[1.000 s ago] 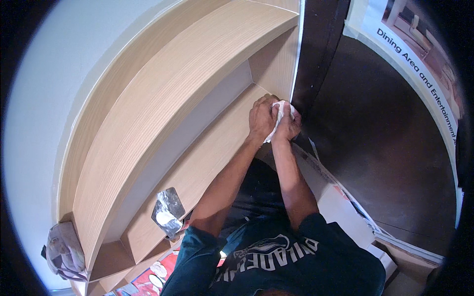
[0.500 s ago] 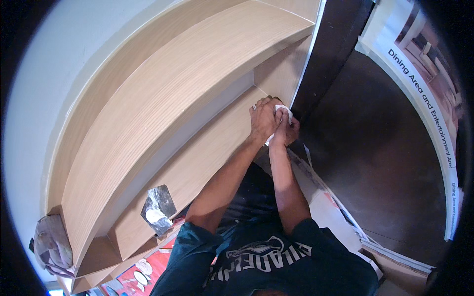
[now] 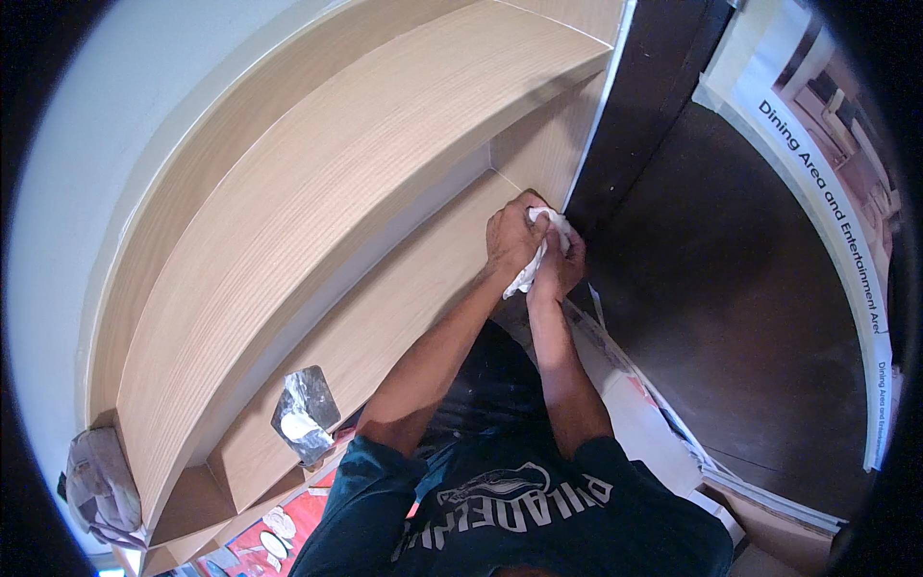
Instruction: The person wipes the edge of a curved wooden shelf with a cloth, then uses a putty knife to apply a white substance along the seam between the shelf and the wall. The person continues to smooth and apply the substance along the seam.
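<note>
Both hands are at the right end of the lower wooden shelf (image 3: 423, 260), by the upright side panel. Between them is a crumpled white cloth (image 3: 520, 283), perhaps tissue, with folds showing above and below the fingers. My left hand (image 3: 511, 238) has its fingers curled round the left side of the cloth. My right hand (image 3: 561, 264) grips its right side, thumb up against the folds. Part of the cloth is hidden by the fingers. Farther left on the same shelf lies a dark, angular plate (image 3: 312, 389) with white paste smeared on it.
A curved upper shelf (image 3: 365, 144) overhangs the lower one. A grey cloth (image 3: 101, 481) hangs over the unit's left end. A dark brown panel (image 3: 731, 288) stands on the right, with a printed sheet (image 3: 817, 183) taped along it. White pieces lie on a red surface (image 3: 308, 510) below.
My hands have shifted slightly on the cloth, and more of its white folds now shows between and below them. The plate stays in its place on the shelf.
</note>
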Demonstrator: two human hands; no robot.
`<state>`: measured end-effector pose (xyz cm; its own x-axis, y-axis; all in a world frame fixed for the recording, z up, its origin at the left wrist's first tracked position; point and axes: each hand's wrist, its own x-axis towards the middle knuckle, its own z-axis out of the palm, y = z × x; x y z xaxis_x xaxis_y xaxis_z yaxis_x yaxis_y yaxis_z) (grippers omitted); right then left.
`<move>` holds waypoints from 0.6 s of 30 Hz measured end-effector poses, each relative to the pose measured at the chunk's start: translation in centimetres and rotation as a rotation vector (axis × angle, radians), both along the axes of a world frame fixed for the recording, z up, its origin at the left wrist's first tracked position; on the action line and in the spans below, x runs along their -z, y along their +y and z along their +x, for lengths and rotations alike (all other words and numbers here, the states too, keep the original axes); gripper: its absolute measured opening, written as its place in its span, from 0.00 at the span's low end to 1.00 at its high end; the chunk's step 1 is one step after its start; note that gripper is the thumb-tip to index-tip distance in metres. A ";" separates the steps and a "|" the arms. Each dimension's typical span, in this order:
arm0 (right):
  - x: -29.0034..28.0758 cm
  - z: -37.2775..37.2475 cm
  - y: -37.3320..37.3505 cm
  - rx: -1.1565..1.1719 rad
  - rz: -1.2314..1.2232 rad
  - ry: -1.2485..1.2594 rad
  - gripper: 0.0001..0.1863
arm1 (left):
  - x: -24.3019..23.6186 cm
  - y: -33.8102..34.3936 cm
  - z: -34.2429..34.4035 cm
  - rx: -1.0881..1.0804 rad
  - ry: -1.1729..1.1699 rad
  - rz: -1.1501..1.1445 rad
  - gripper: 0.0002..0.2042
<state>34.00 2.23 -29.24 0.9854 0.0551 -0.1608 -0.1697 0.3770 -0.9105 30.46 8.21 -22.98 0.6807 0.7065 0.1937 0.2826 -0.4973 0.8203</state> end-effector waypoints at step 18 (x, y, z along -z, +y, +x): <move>-1.3 0.5 2.4 0.065 0.294 0.186 0.09 | -3.2 -0.1 1.0 -0.008 -0.100 0.002 0.09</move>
<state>34.46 4.60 -27.93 0.9437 0.0636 -0.3245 -0.2893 0.6339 -0.7172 31.42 8.10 -19.80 0.6523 0.7112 0.2622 0.2031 -0.4972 0.8435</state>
